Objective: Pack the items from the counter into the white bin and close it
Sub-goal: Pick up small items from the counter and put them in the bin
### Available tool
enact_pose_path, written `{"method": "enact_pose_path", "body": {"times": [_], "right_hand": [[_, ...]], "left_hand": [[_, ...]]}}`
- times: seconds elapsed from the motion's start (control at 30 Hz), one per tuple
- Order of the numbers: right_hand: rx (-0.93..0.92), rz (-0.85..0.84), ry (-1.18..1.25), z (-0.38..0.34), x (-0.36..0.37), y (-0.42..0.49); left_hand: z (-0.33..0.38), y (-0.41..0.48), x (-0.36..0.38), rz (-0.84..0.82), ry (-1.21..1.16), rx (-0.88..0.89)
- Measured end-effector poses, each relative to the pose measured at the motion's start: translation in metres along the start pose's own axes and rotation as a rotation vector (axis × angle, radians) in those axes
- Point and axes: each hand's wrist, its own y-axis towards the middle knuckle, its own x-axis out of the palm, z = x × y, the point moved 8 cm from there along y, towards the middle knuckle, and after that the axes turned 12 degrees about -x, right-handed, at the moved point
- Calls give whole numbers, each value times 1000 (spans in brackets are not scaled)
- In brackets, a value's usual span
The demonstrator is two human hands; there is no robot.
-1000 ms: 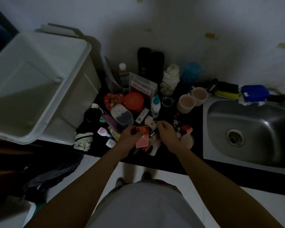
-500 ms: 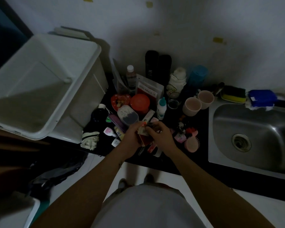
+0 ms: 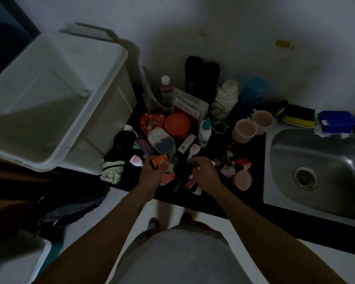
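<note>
Hands parted; left hand (image 3: pixel 152 173) fingers grip red box (image 3: pixel 159 160).

Home kitchen, dim light, as I read it from the head view. Stainless steel sink (image 3: pixel 316 173) set into a dark counter (image 3: pixel 244 203) against a plain painted wall (image 3: pixel 254 37). Yellow-and-green dish sponge (image 3: pixel 299 117) on the sink's back rim, two pale mugs (image 3: pixel 252 128) beside it. Counter crowded with household clutter: bottles, small containers, a pink hairbrush (image 3: pixel 243 179). White tile floor (image 3: pixel 166 212) below.
</note>
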Motion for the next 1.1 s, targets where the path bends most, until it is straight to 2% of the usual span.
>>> {"method": "enact_pose_path", "body": {"times": [0.17, 0.27, 0.53, 0.6, 0.83, 0.93, 1.0, 1.1], "right_hand": [[-228, -326, -437, -9, 34, 1], [-291, -405, -658, -7, 43, 0], [-402, -460, -745, -10, 49, 9], [-421, -433, -778, -14, 45, 9], [-304, -445, -863, -18, 38, 12], [-284, -327, -892, -30, 27, 14], [-286, -193, -874, -38, 18, 18], [-217, -127, -773, -45, 7, 18]], "left_hand": [[-5, -4, -17, 48, -60, -48], [-5, -9, -23, 45, -47, -40], [4, -10, -27, 55, -13, -32], [8, -12, -26, 52, -16, -27], [25, -17, -38, 49, -13, 4], [41, -15, -46, 74, 19, 46], [53, -14, -50, 72, 22, 80], [70, -16, -55, 53, 1, 121]]}}
